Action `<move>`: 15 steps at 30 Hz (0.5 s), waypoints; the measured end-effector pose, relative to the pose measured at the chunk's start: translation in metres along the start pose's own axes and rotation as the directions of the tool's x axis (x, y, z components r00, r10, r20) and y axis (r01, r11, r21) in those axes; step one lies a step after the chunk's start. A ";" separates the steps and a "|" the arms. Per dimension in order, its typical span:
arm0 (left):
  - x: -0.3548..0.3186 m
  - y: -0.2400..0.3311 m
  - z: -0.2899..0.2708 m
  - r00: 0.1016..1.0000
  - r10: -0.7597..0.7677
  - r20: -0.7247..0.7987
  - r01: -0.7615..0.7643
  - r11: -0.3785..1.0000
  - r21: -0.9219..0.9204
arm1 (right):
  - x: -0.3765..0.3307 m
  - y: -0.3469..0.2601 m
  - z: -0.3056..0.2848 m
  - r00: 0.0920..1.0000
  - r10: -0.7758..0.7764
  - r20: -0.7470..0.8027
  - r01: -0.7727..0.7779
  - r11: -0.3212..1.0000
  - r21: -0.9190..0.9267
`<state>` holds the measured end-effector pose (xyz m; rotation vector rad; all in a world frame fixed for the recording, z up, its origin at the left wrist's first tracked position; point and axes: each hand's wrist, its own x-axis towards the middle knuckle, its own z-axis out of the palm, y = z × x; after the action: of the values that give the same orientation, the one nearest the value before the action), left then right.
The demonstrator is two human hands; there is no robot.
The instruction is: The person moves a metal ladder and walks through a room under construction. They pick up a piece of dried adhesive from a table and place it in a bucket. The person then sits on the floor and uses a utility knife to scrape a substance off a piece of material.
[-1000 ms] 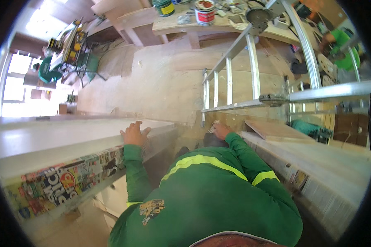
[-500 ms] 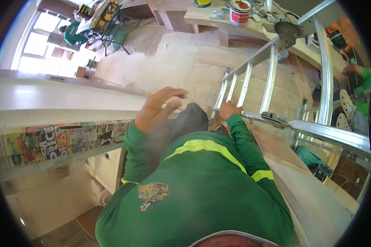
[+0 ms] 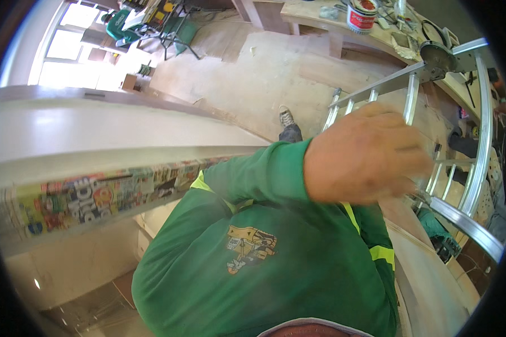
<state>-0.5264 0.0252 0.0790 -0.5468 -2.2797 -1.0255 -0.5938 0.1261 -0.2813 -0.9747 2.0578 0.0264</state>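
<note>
My left hand is raised across my body, large in view and slightly blurred. Its fingers curl toward the right, and what they hold, if anything, is hidden. Behind it stands an aluminium folding ladder, with rungs and round hinge joints; the hand covers part of its near side. My right hand is hidden behind the left one; only the right sleeve, with its yellow band, shows. One of my feet, in a dark patterned shoe, is on the dusty floor.
A newspaper-covered ledge runs along the left under a white panel. A workbench at the back carries a red and white paint can. A machine on a stand is far left. A teal bag-like thing lies below the ladder.
My left hand has swung right across my body and risen, now hiding my right hand, which was on the ladder. A shoe has come into view. The scene has shifted right with the camera.
</note>
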 end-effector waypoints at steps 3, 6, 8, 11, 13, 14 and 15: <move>-0.044 -0.078 -0.002 0.825 -0.294 0.483 0.392 0.913 -0.115 | 0.011 0.005 0.000 1.000 -0.029 0.012 0.028 0.995 0.091; -0.137 -0.208 0.012 0.522 -0.569 0.636 0.591 0.779 0.211 | 0.031 0.020 0.012 0.998 -0.060 0.005 0.058 0.979 0.196; -0.231 -0.304 0.015 0.453 -0.753 0.478 0.670 0.641 0.375 | 0.049 0.038 0.025 0.997 -0.061 -0.050 0.071 0.972 0.223; -0.405 -0.397 -0.032 0.297 -0.942 0.155 0.702 0.325 0.634 | 0.074 0.039 0.042 0.996 -0.083 -0.039 0.090 0.969 0.230; -0.507 -0.419 -0.063 0.061 -0.987 0.149 0.786 0.140 0.602 | 0.079 0.042 0.040 0.999 -0.041 -0.002 0.040 0.943 0.330; -0.537 -0.423 -0.056 -0.044 -0.988 0.151 0.853 0.042 0.520 | 0.075 0.054 0.037 1.000 0.011 0.015 -0.016 0.932 0.363; -0.635 -0.407 -0.141 0.212 -0.865 0.455 0.373 0.502 0.780 | 0.105 0.024 0.055 0.994 -0.111 0.005 0.097 0.883 0.459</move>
<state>-0.2344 -0.4186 -0.4744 0.4265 -3.6995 -0.3179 -0.6081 0.0956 -0.3974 -0.7756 1.8559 -0.4795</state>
